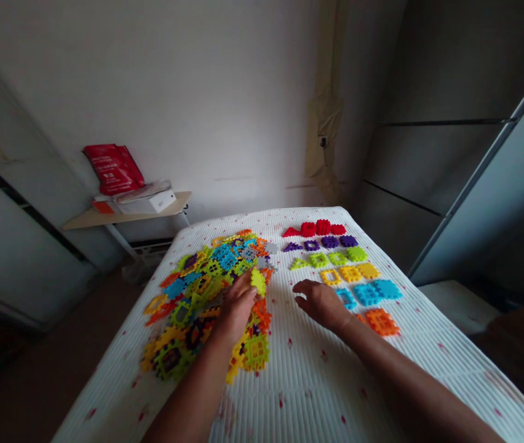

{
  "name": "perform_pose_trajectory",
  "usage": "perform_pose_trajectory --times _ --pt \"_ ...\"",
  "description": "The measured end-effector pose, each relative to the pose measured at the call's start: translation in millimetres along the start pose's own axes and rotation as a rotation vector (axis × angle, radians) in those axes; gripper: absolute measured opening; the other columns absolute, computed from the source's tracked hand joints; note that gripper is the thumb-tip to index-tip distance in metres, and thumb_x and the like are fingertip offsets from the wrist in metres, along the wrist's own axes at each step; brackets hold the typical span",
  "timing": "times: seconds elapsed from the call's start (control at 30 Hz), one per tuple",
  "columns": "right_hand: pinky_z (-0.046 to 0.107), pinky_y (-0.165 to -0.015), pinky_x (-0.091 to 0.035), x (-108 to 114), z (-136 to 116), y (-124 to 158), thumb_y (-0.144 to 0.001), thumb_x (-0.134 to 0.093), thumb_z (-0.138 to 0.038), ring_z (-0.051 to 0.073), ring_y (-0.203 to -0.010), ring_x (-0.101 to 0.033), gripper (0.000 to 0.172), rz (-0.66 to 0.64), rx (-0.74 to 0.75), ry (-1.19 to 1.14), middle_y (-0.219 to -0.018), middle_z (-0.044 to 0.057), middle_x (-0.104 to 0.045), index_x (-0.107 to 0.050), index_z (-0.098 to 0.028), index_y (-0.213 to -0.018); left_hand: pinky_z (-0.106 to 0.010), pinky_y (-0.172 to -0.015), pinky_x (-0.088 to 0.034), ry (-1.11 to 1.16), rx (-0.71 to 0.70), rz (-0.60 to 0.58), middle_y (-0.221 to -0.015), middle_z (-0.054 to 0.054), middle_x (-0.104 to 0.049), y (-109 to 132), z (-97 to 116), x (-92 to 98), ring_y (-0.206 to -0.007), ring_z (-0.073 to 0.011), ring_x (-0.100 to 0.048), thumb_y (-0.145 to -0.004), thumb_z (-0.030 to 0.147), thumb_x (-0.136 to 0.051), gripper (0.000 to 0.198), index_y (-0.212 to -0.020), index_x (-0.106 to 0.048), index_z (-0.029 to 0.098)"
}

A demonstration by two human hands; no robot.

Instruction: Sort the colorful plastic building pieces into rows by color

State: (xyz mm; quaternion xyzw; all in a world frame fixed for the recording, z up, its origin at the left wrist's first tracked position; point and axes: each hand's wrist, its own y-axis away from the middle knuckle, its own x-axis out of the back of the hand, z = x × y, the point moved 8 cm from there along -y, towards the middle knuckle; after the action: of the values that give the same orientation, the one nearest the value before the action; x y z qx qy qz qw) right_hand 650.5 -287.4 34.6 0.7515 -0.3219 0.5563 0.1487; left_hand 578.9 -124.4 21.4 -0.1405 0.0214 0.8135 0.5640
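Note:
My left hand [238,304] is closed on a lime-green building tile [258,281] with notched edges, held over the right side of a mixed pile of plastic tiles [213,267]. My right hand [320,301] hovers with fingers apart and nothing in them, just left of the sorted tiles. Those lie in rows by colour: red tiles [308,229] farthest off, then purple tiles [329,242], green tiles [318,259], yellow tiles [349,274], blue tiles [367,293] and orange tiles [382,322] nearest. My right hand and forearm partly cover the blue and orange rows.
Everything lies on a bed-like surface with a white ribbed cover [285,381]. A small side table [82,219] at the back left bears a red bag [113,169] and a white box [160,201]. A dark wardrobe [409,160] stands at the right.

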Motion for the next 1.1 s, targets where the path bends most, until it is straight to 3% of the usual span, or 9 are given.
perform_pose_trajectory --times 0.03,0.1,0.3,0.43,0.53,0.63,0.83,0.93,1.1 --pt "0.026 -0.082 -0.047 0 -1 0 -0.085 -0.050 -0.018 0.020 -0.095 -0.064 0.025 0.008 0.008 -0.008 -0.105 0.007 -0.068 -0.065 -0.018 -0.105 -0.038 -0.086 -0.045 0.205 0.048 -0.005 -0.118 -0.010 -0.062 4 -3 1.0 -0.104 -0.0235 -0.058 -0.074 0.031 -0.060 0.053 -0.126 -0.051 0.024" --pt "0.026 -0.081 -0.047 -1 -4 0 -0.085 -0.050 -0.019 0.019 -0.094 -0.064 0.024 0.029 0.031 -0.022 -0.104 0.007 -0.068 -0.065 -0.018 -0.105 -0.040 -0.086 -0.046 0.405 0.089 -0.036 -0.116 -0.008 -0.062 10 -4 -0.6 -0.101 -0.0221 -0.059 -0.074 0.030 -0.060 0.053 -0.126 -0.050 0.026" --pt "0.027 -0.076 -0.048 0 -9 0 -0.086 -0.051 -0.018 0.019 -0.089 -0.065 0.020 0.131 0.106 -0.067 -0.099 0.007 -0.068 -0.065 -0.019 -0.101 -0.041 -0.087 -0.046 0.546 0.115 -0.092 -0.113 -0.007 -0.064 19 2 -4.4 -0.099 -0.0214 -0.060 -0.074 0.030 -0.060 0.047 -0.120 -0.053 0.026" --pt "0.027 -0.070 -0.050 12 -22 7 -0.086 -0.055 -0.024 0.017 -0.081 -0.064 0.026 0.270 0.205 -0.203 -0.099 0.008 -0.066 -0.058 -0.019 -0.111 -0.035 -0.079 -0.049 0.464 0.124 -0.042 -0.102 -0.005 -0.067 20 -6 -2.4 -0.092 -0.0195 -0.062 -0.073 0.030 -0.062 0.038 -0.109 -0.055 0.025" --pt "0.028 -0.071 -0.051 20 -48 19 -0.086 -0.057 -0.031 0.018 -0.089 -0.062 0.037 0.321 0.395 -0.337 -0.111 0.010 -0.062 -0.050 -0.020 -0.120 -0.030 -0.071 -0.049 0.321 0.132 0.019 -0.089 -0.003 -0.067 22 -13 -4.1 -0.083 -0.0175 -0.064 -0.074 0.031 -0.063 0.026 -0.096 -0.054 0.021" --pt "0.027 -0.073 -0.051 23 -69 25 -0.090 -0.051 -0.031 0.017 -0.095 -0.061 0.032 0.345 0.499 -0.397 -0.112 0.011 -0.061 -0.048 -0.021 -0.121 -0.028 -0.066 -0.050 0.172 0.154 0.042 -0.083 -0.002 -0.066 26 -19 -10.1 -0.076 -0.0163 -0.064 -0.074 0.035 -0.065 0.026 -0.090 -0.053 0.019" --pt "0.025 -0.068 -0.050 25 -56 20 -0.092 -0.041 -0.020 0.015 -0.077 -0.061 0.020 0.437 0.320 -0.368 -0.087 0.006 -0.064 -0.055 -0.018 -0.106 -0.025 -0.052 -0.045 -0.146 0.229 0.083 -0.065 -0.001 -0.062 33 -26 -11.3 -0.056 -0.0138 -0.058 -0.071 0.047 -0.065 0.034 -0.083 -0.057 0.017" --pt "0.027 -0.071 -0.050 22 -49 18 -0.089 -0.048 -0.023 0.015 -0.081 -0.061 0.022 0.384 0.295 -0.352 -0.097 0.008 -0.063 -0.055 -0.018 -0.109 -0.021 -0.047 -0.038 -0.221 0.214 0.113 -0.054 0.001 -0.057 33 -23 -8.2 -0.049 -0.0099 -0.049 -0.068 0.049 -0.066 0.035 -0.074 -0.059 0.015" --pt "0.037 -0.082 -0.048 16 -55 17 -0.079 -0.063 -0.040 0.025 -0.103 -0.055 0.042 0.281 0.311 -0.123 -0.120 0.012 -0.058 -0.055 -0.019 -0.114 -0.021 -0.046 -0.032 -0.213 0.210 0.132 -0.048 0.003 -0.050 32 -26 -6.1 -0.047 -0.0079 -0.040 -0.069 0.051 -0.064 0.036 -0.063 -0.055 0.016"
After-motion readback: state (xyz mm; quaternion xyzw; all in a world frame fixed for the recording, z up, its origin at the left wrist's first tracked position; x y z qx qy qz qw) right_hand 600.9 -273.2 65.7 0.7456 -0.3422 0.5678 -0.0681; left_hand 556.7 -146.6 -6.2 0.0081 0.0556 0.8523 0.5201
